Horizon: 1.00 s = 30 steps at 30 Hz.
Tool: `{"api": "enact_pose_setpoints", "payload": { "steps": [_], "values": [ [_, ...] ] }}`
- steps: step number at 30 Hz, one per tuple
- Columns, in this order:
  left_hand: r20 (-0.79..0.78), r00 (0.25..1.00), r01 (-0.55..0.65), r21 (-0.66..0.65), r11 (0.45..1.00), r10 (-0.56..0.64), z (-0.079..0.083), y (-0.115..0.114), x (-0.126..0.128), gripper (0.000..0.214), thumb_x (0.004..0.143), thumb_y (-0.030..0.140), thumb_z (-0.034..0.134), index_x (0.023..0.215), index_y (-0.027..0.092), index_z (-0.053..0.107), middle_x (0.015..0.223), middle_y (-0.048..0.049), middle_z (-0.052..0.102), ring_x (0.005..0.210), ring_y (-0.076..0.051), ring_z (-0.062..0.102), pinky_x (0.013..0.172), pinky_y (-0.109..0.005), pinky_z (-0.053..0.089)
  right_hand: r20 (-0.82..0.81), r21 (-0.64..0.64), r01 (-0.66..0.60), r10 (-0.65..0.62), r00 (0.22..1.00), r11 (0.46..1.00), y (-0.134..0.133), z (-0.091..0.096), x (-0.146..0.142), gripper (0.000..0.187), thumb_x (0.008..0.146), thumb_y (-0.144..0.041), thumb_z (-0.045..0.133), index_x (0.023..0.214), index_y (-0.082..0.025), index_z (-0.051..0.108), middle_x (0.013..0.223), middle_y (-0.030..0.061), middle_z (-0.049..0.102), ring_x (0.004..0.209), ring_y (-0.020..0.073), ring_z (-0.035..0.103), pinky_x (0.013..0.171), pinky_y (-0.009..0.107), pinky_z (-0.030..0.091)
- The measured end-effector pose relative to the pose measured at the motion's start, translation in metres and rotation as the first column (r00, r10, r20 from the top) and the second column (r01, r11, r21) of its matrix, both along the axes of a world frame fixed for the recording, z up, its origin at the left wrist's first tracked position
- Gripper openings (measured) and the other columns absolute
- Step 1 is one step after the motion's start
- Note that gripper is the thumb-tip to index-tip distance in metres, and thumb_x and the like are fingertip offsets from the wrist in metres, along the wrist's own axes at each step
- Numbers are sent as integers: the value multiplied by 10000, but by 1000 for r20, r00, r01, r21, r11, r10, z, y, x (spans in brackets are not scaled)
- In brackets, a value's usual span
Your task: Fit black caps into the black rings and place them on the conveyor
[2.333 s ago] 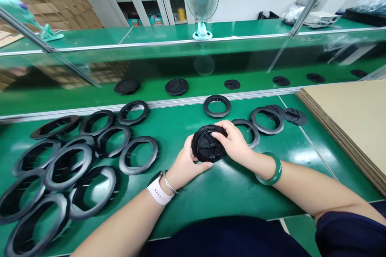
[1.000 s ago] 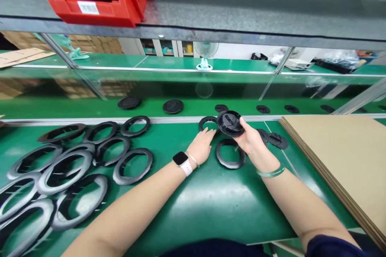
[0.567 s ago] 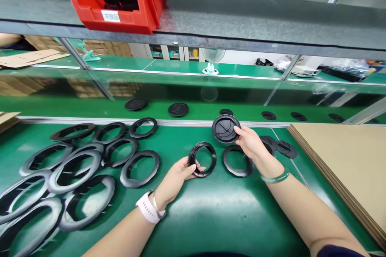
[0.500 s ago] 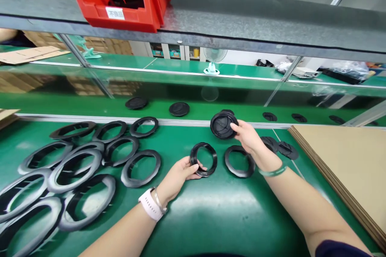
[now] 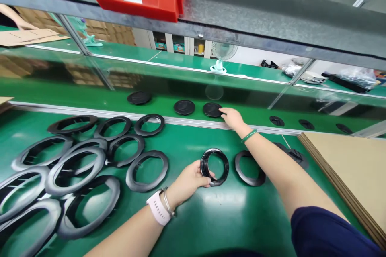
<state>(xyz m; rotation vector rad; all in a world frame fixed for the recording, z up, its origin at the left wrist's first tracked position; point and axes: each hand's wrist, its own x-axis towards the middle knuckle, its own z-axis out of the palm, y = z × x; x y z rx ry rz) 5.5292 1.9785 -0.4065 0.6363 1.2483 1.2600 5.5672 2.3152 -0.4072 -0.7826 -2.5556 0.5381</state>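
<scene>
Three large black discs (image 5: 183, 107) on the green strip (image 5: 164, 105) look filled in, seemingly done; the loose rings (image 5: 144, 187) on the table (image 5: 196, 225) remain open-centred. The left hand (image 5: 189, 178) grips a glossy, open black ring (image 5: 225, 168) over the table; the right hand (image 5: 233, 118) has fingertips on the rightmost large disc (image 5: 211, 109), whether pinching I cannot tell.

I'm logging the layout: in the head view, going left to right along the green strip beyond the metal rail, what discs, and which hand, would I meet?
First disc, second disc, third disc, right hand at its right edge, first small disc, second small disc, third small disc.
</scene>
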Motion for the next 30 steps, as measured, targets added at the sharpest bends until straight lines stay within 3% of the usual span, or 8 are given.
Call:
{"api": "enact_pose_setpoints", "payload": {
  "steps": [4,7,12,16,19,23,27,30],
  "values": [
    [-55,998,10,-23,1000,-12,-3,2,0,282,657,112,733,910,141,612,892,-36,695,733,-134,656,717,-280,527,49,-19,219,-218,975,975,42,-2,28,257,856,-66,668,1099,-45,750,1135,203,686,1113,301,601,1061,454,407],
    [-73,997,14,-27,1000,-16,-5,2,1,290,653,110,744,906,145,608,906,-44,707,785,-150,670,745,-287,530,74,-69,268,-263,962,961,60,-7,38,202,843,-115,723,1033,-72,778,1067,161,705,1019,267,629,987,384,448],
    [-31,999,-13,-44,999,12,-7,2,2,469,627,112,793,985,175,497,926,-52,727,777,-160,680,739,-317,549,68,-139,264,-256,964,955,67,-12,30,136,789,-140,780,923,-133,800,997,84,720,909,227,647,890,331,488],
    [-75,997,2,-37,999,-4,-7,2,-1,472,635,139,817,957,171,474,953,-68,728,805,-160,676,758,-316,546,15,-139,267,-268,963,954,57,1,22,19,740,-115,786,756,-124,780,931,89,716,884,240,648,890,353,490],
    [-111,994,11,-32,999,-14,-6,1,-2,448,668,170,803,980,169,482,972,-68,726,782,-153,666,752,-321,538,-55,-158,248,-260,964,956,26,20,31,19,768,-149,775,782,-136,779,906,76,714,859,223,652,858,333,497],
    [-200,979,32,-24,999,-36,-4,-2,-1,381,694,211,795,982,158,551,983,-62,721,870,-172,666,820,-327,523,-263,-294,57,-139,955,954,-60,42,71,58,789,-175,777,842,-152,777,785,38,698,725,191,639,721,309,497],
    [-353,933,48,-63,997,-67,-3,-7,6,309,682,250,802,920,148,633,942,-62,714,860,-199,662,826,-349,523,-396,-225,-131,32,918,965,-158,44,117,19,822,-165,761,825,-184,766,754,11,630,662,148,574,638,272,463],
    [-469,882,15,-62,998,-43,-4,-10,11,298,667,251,805,893,155,636,913,-57,716,869,-227,670,840,-379,531,-407,-81,-213,163,899,974,-197,31,132,68,893,-151,683,873,-165,747,765,27,602,669,151,554,628,277,453]
  ]
}}
